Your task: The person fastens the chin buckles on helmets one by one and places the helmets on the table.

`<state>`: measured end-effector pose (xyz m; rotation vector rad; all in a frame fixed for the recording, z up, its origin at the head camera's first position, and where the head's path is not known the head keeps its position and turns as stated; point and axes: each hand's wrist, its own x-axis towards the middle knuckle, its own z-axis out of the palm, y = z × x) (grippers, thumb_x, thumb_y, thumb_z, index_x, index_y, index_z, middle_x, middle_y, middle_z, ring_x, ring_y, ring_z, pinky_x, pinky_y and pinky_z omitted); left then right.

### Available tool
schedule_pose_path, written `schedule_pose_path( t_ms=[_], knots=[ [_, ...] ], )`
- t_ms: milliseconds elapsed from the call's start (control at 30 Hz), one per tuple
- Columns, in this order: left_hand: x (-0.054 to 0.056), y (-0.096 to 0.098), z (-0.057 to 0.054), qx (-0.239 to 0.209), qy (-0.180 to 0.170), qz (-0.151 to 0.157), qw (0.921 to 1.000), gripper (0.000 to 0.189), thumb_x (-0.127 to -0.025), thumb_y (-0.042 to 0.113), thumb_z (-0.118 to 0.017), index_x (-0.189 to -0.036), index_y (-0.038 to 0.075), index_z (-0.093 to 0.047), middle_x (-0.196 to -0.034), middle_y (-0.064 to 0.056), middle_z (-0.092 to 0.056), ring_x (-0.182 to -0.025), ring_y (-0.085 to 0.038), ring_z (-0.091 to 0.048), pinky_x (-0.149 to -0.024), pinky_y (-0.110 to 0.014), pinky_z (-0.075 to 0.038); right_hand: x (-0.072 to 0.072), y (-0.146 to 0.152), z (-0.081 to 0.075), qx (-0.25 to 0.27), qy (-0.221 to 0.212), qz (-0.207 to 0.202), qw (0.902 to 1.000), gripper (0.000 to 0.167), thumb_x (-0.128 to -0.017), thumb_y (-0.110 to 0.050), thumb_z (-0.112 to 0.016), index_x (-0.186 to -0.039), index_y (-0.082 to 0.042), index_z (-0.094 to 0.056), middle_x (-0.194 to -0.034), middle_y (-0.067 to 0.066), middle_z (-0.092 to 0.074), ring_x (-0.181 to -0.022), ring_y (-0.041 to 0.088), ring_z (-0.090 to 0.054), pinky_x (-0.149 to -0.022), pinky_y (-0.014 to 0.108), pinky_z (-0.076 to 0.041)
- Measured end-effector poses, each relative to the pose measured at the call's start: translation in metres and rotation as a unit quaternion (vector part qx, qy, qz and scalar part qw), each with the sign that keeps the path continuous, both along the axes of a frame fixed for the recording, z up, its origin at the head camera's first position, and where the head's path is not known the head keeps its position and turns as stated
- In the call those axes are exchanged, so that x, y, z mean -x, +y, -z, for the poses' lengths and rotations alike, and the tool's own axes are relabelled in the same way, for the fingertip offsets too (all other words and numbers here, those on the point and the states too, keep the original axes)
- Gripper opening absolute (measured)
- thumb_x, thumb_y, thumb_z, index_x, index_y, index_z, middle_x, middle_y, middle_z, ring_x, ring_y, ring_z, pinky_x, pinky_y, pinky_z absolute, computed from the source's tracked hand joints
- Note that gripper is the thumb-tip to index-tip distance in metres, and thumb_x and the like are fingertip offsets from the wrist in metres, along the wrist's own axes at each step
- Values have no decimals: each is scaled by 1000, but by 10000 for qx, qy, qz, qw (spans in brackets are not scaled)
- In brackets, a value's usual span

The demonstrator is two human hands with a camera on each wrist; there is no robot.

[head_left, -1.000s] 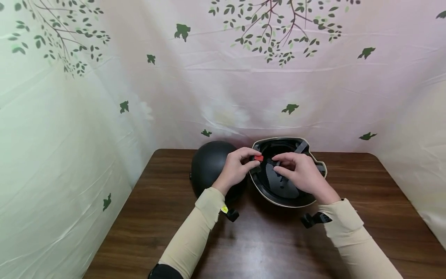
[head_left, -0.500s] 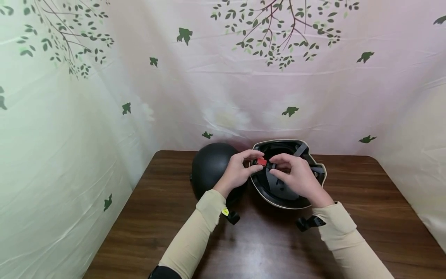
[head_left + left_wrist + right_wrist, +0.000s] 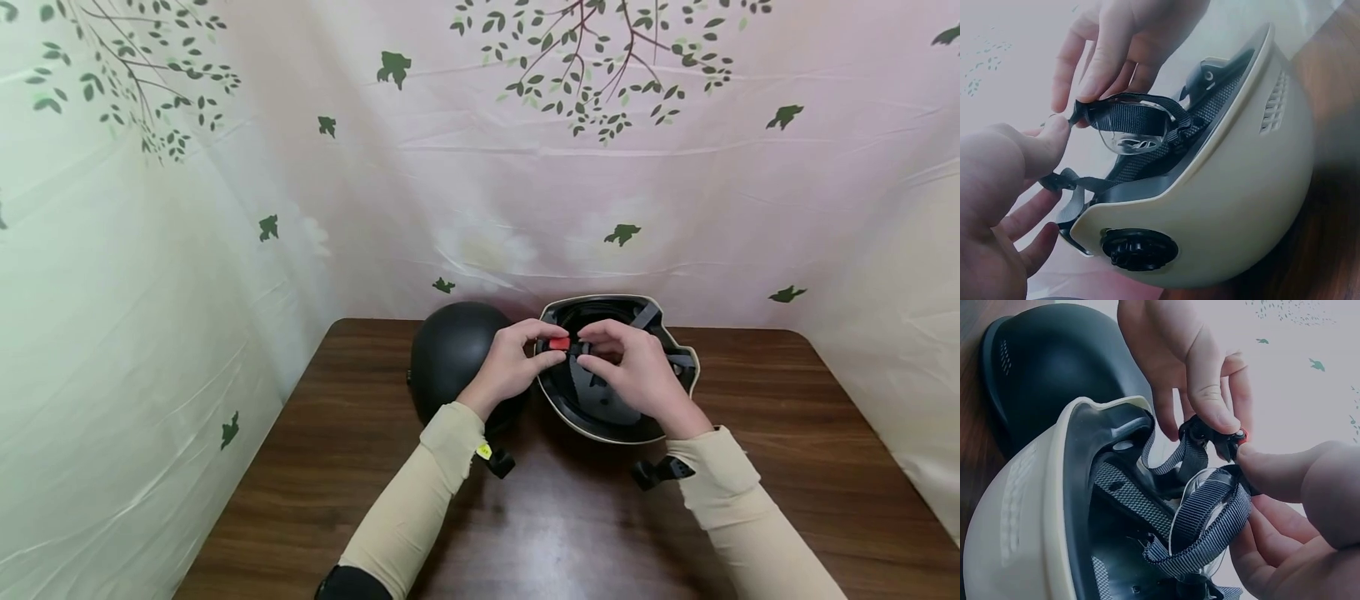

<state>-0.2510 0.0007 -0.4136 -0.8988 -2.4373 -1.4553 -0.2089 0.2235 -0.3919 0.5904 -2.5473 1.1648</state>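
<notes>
A cream helmet [image 3: 1254, 181] lies upside down on the table, its black lined inside facing up. Above its opening, my left hand [image 3: 510, 362] pinches a black buckle half with a red part [image 3: 558, 343] between thumb and fingers. My right hand [image 3: 637, 371] pinches the other end of the chin strap [image 3: 1222, 515], a dark webbing loop, with its fingertips close against the buckle. In the right wrist view the two hands' thumbs nearly meet there. Fingers hide much of the joint between the two ends. A clear plastic piece [image 3: 1132, 140] shows beside the strap.
A matte black helmet [image 3: 453, 354] sits dome up just left of the cream one, partly behind my left forearm. The brown wooden table [image 3: 540, 533] extends toward me. A patterned curtain [image 3: 525, 192] hangs behind. A black dial [image 3: 1140, 249] is on the cream helmet's rear.
My right hand has moved left toward the left hand, bringing its strap end up to the red buckle part. The left hand shifted only slightly; both helmets stay in place.
</notes>
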Motion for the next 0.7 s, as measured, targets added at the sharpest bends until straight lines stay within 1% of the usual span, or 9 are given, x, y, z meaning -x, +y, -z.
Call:
schedule_pose_path(
  t_ms=[200, 267, 367, 467, 533, 600, 700],
  knots=[
    [0, -1, 0, 23, 20, -3, 10000, 30, -91, 13, -84, -121, 15, -78, -118, 2, -74, -96, -13, -61, -80, -29, -52, 0, -1, -1, -7, -111, 60, 9999, 32, -93, -10, -82, -123, -6, -71, -116, 15, -77, -100, 30, -77, -80, 48, -62],
    [0, -2, 1, 48, 4, -37, 10000, 29, -91, 13, -83, -120, 16, -78, -118, 2, -73, -98, -15, -62, -82, -32, -54, 1, 0, -1, -52, -151, 131, 9998, 33, -93, -12, -82, -123, -6, -72, -115, 15, -77, -100, 30, -77, -80, 50, -62],
    [1, -1, 2, 64, -49, -52, 10000, 27, -92, 13, -82, -119, 16, -77, -118, 2, -73, -100, -17, -62, -85, -43, -56, 3, 0, 1, -125, -167, 190, 9996, 32, -92, -14, -83, -121, -4, -75, -115, 16, -77, -97, 29, -78, -78, 50, -62],
    [1, 0, 3, 31, -78, -16, 10000, 26, -93, 12, -81, -119, 14, -76, -118, 0, -72, -99, -17, -61, -87, -49, -56, 4, 1, 1, -216, -60, 248, 9994, 29, -90, -14, -85, -117, -5, -78, -110, 15, -78, -91, 28, -78, -75, 46, -63],
    [1, 2, 4, 8, -50, -26, 10000, 26, -93, 11, -82, -118, 14, -76, -118, 0, -72, -99, -15, -60, -87, -48, -57, 4, 1, 1, -267, 32, 300, 9992, 27, -89, -14, -86, -114, -7, -79, -107, 12, -78, -86, 25, -75, -72, 40, -61],
    [2, 3, 5, -11, -1, -65, 10000, 26, -92, 10, -82, -117, 14, -76, -116, 0, -72, -99, -13, -61, -88, -46, -57, 4, 1, 1, -318, 128, 371, 9987, 26, -88, -15, -87, -112, -9, -80, -102, 10, -79, -81, 22, -71, -69, 35, -57],
    [2, 5, 6, -7, 54, -138, 9999, 26, -92, 9, -82, -116, 14, -76, -115, 1, -72, -98, -12, -60, -88, -46, -58, 5, 0, 1, -328, 223, 437, 9983, 25, -88, -16, -88, -111, -10, -81, -98, 8, -80, -78, 20, -65, -66, 31, -52]
  ],
)
